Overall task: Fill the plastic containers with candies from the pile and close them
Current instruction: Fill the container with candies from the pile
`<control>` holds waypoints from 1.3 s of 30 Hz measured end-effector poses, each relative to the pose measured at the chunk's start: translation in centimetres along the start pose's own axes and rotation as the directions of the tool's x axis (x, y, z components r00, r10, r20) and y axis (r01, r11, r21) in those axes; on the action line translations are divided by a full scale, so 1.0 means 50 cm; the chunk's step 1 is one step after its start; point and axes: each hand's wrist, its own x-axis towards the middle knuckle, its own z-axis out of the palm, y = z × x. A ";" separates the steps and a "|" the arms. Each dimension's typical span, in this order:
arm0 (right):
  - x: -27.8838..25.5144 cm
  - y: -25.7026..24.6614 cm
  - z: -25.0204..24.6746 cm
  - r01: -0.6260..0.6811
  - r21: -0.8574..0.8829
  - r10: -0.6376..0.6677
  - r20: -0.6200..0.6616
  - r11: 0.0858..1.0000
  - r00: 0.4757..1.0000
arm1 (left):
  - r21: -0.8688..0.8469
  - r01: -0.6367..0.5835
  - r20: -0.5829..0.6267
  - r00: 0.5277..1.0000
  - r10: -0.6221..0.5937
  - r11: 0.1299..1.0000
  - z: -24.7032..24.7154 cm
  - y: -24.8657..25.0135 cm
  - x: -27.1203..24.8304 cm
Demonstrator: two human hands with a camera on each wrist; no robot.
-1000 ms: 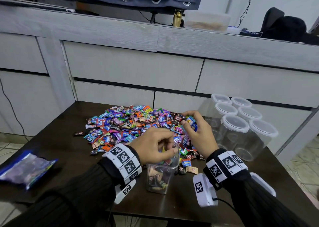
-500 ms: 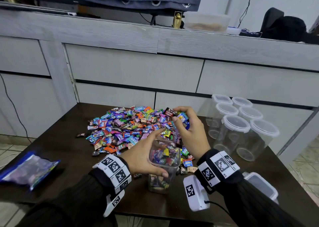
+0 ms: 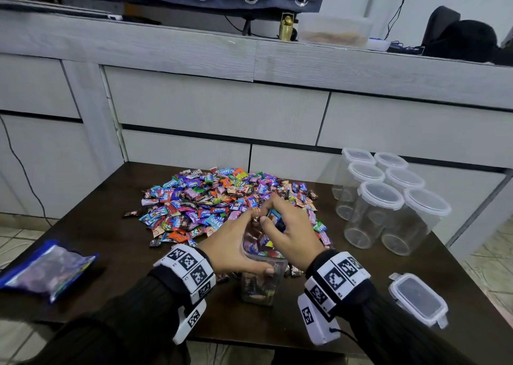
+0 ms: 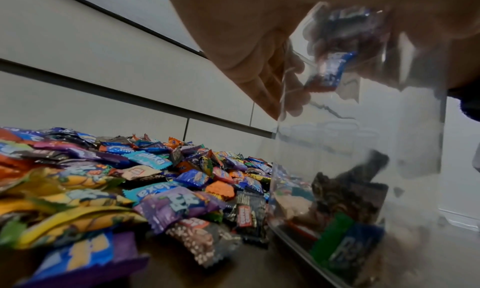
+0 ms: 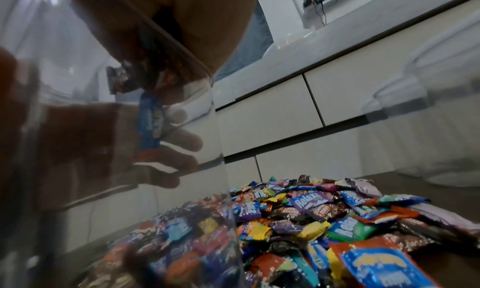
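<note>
Closest to us, our left hand (image 3: 236, 249) is wrapped around the top of the clear, square plastic container (image 3: 262, 281), thumb on the near side and fingers on the far side. The container stands on the dark brown wooden table (image 3: 111, 253), right at the near edge of the candy pile. A second ago our right hand (image 3: 288, 237) was out over the pile picking up sweets. Now it has come back above the open mouth, its fingertips pinching a small bunch of wrapped candies (image 4: 330, 66), a blue one hanging lowest. The container holds only a low layer of sweets at the bottom, so we think this handful is about to drop in and many more trips are needed.

The loose clear lid with snap tabs (image 3: 419, 299) lies on the table to our right, waiting for when the container is full. To our left lies a flat see-through bag with a blue edge (image 3: 47, 270).

Farther back, the big heap of bright wrapped candies (image 3: 222, 201) spreads over the middle of the table. Six empty clear containers with lids on (image 3: 388, 201) stand together at the far right. They will each need opening first. Nothing blocks the way between pile and container. Behind everything is a grey-white cabinet (image 3: 216, 106).
</note>
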 end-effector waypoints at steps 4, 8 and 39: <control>-0.003 -0.005 -0.003 0.105 -0.035 -0.105 0.003 0.994 0.994 | -0.025 0.006 0.007 1.000 -0.006 1.000 -0.001 0.002 0.000; -0.006 -0.003 -0.003 0.149 -0.059 -0.149 0.007 0.987 0.989 | -0.049 0.007 0.010 1.000 -0.006 0.999 0.002 -0.001 -0.001; -0.033 0.196 -0.044 -0.543 -0.436 0.659 0.173 0.718 0.732 | 0.602 0.470 -0.035 0.823 -0.567 0.646 -0.027 -0.176 -0.013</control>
